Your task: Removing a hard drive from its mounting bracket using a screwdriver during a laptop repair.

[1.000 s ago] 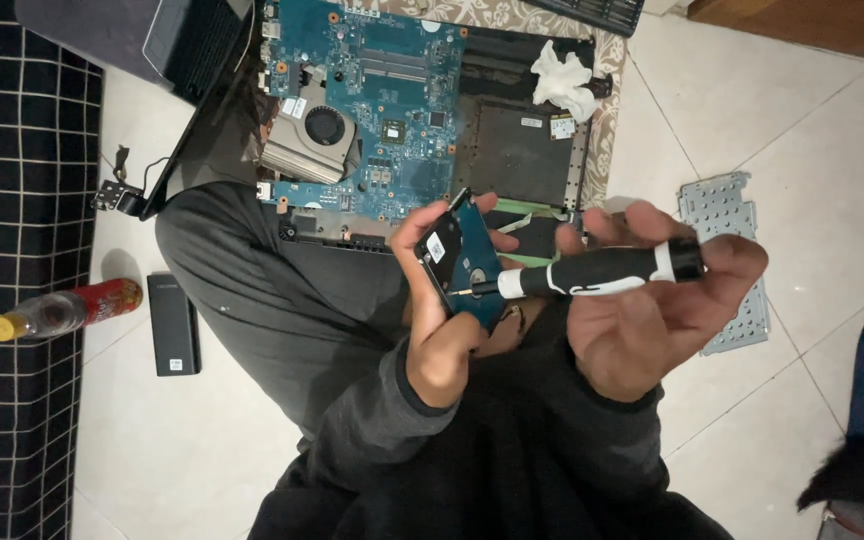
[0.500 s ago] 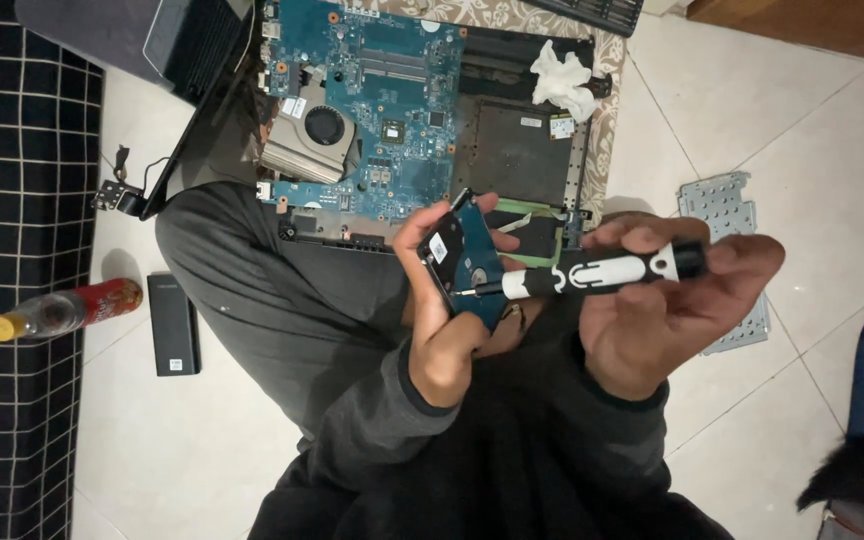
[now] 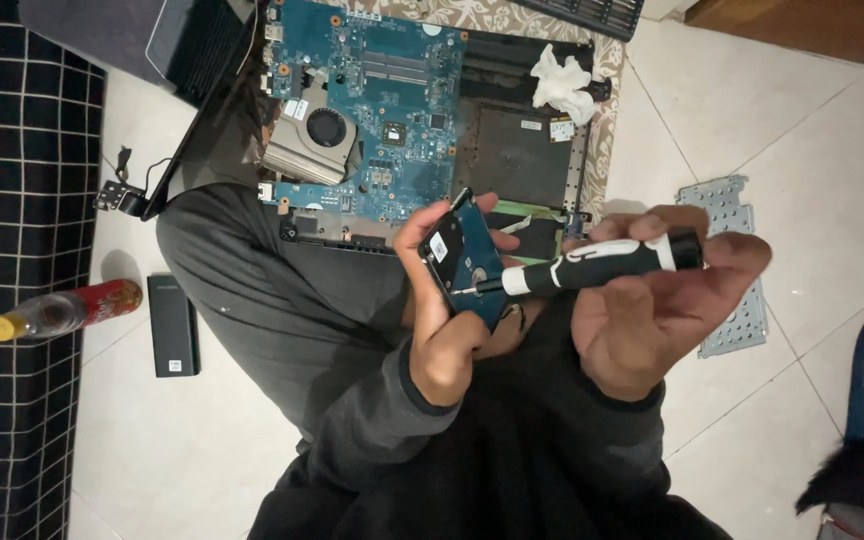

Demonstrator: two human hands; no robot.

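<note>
Ahead of you the opened laptop base [image 3: 422, 120] with its blue circuit board [image 3: 382, 90] blocks the floor, a crumpled white tissue [image 3: 560, 82] on it. Your bent knee [image 3: 252, 290] fills the left. Bare tiles [image 3: 812, 130] lie open to the right, past the metal bracket plate [image 3: 727, 270]; to the left, a bottle [image 3: 62, 310] and black block [image 3: 172, 325] sit near each other.

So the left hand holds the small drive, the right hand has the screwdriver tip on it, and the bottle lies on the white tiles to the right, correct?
Not quite. The head view shows the bottle lying to the left, partly on the black checked mat. The rest holds: the left hand holds the drive, and the right hand has the screwdriver tip on it.
</note>
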